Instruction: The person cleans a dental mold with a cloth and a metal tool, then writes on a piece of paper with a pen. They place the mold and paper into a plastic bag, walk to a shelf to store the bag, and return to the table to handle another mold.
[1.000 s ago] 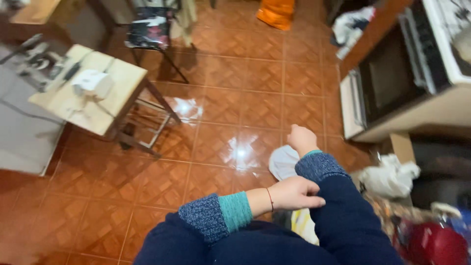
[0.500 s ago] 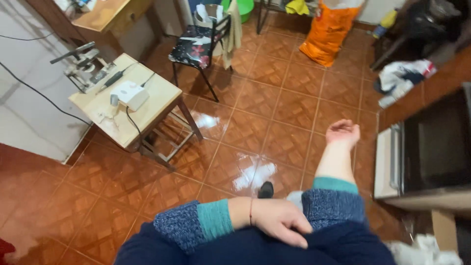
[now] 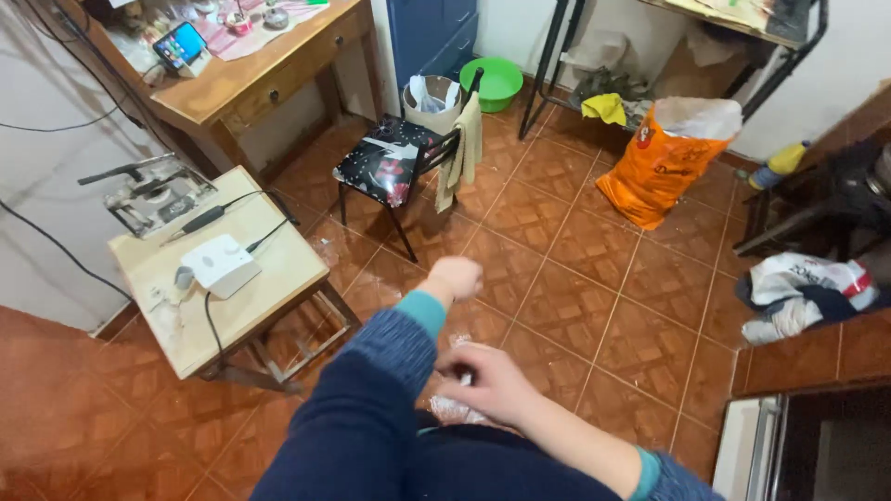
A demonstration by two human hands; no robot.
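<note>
The left hand (image 3: 455, 276) was held out over the tiled floor (image 3: 603, 306), its fingers closed into a loose fist with nothing seen inside it. The right hand (image 3: 492, 382) was brought across from the lower right, fingers curled close against the left sleeve (image 3: 371, 371), a dark blue knit with a teal cuff; whether the cloth was actually pinched could not be told, since the fingertips were turned away and blurred. Compared with half a second earlier, the roles had been swapped: then the left hand had been laid on the right sleeve while the right arm was stretched forward, whereas now the right forearm was seen bare, its cuff pushed back towards the elbow, and the left sleeve was the one being attended to, its cuff still down at the wrist. The view had also been lifted, so more of the room was taken in. Under the hands a pale, glossy patch (image 3: 450, 410) was seen on the tiles. To the left a small wooden table (image 3: 269, 306) was set, with a white box (image 3: 220, 264) and cables on it. Beyond the fist stood a chair (image 3: 385, 158) with a dark patterned seat and a towel (image 3: 467, 139) hung over its back. Farther off were an orange sack (image 3: 664, 162), a green basin (image 3: 497, 82), a wooden desk (image 3: 241, 88), and, at the right, a heap of clothes (image 3: 798, 292) and an oven (image 3: 817, 445).
</note>
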